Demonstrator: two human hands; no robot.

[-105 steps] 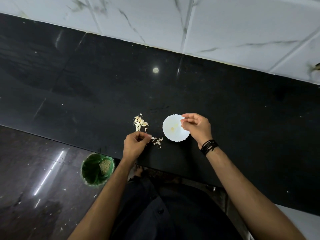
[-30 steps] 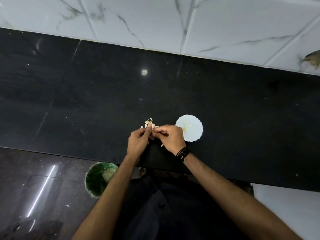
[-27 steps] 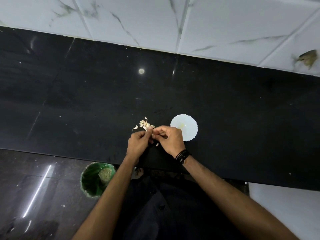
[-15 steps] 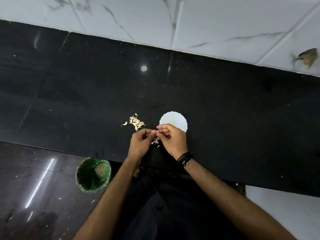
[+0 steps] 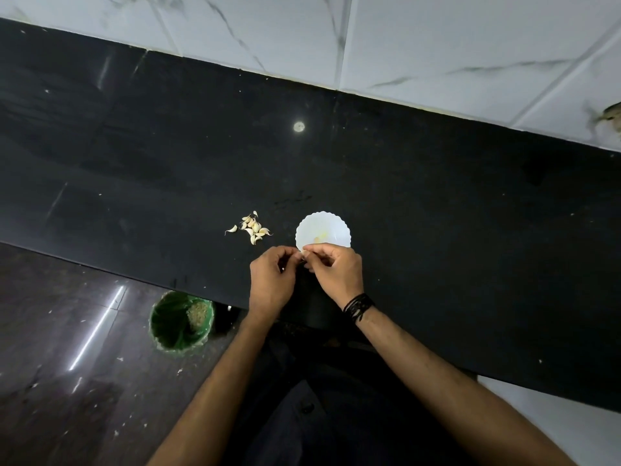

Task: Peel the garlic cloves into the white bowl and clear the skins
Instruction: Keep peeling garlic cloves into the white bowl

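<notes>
Left hand (image 5: 271, 280) and right hand (image 5: 337, 273), fingertips together

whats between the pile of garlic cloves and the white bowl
Only bare black counter lies between the garlic cloves and the white bowl, as the head view shows.

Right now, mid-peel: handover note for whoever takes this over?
Left hand and right hand both pinch one garlic clove just in front of the white bowl.
Unpeeled cloves lie piled left of the bowl on the black counter.
Done: at least one yellowish peeled piece in the bowl.
Left: finish this clove, peel the pile, clear the skins. A green bin stands on the floor below left.
</notes>
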